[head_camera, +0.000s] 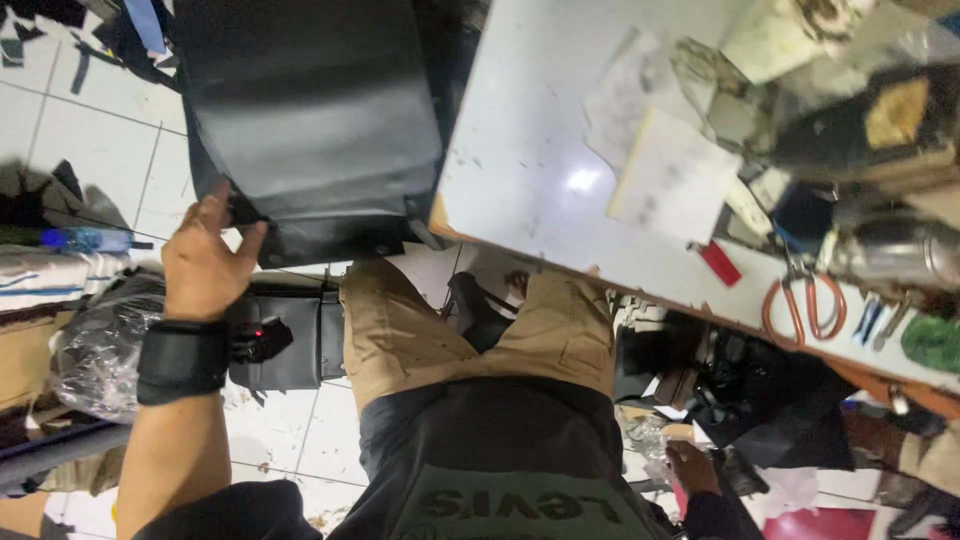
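One hand working: left hand (205, 262) pinching corner of black leather panel (310, 120) hanging off white worktable (520, 170), steadying it. Right hand (690, 466) low, grip unclear.

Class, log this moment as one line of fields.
left hand: grips corner of black sheet | right hand: low by thigh, grip unclear | nearby: white table, orange scissors

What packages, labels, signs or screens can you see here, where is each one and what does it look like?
Clear plastic bag: crumpled, on the floor at the left, beside the left hand's wrist.
Blue plastic bottle: lying at the left edge, label too small to make out.
Red tag: small rectangle near the white table's front edge.
No screens or signs.
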